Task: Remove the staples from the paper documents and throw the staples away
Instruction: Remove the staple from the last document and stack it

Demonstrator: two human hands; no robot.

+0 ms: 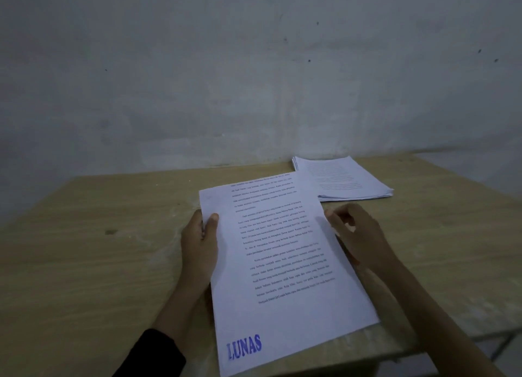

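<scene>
The white printed paper document (pixel 282 263), stamped LUNAS in blue at its near corner, slants over the near edge of the light wooden table (pixel 99 249). The left hand (pixel 199 244) pinches its left edge, thumb on top. The right hand (pixel 358 235) curls at its right edge, too blurred to tell whether it grips. A stack of white papers (pixel 344 179) lies beyond.

The white printed paper sheet (pixel 282 263) in the middle of the frame is thin, smooth paper, matt, with a dull blue ink stamp (pixel 244 347) near its bottom. The white pile of paper sheets (pixel 344 179) at the upper right is the same matt paper. The light brown wooden desk (pixel 99 263) looks smooth and matt, with faint grain lines and pale smears. The grey painted wall (pixel 197 66) at the top is matt, patchy and a bit rough. The black sleeve (pixel 158 354) at the lower left looks like soft cloth.
</scene>
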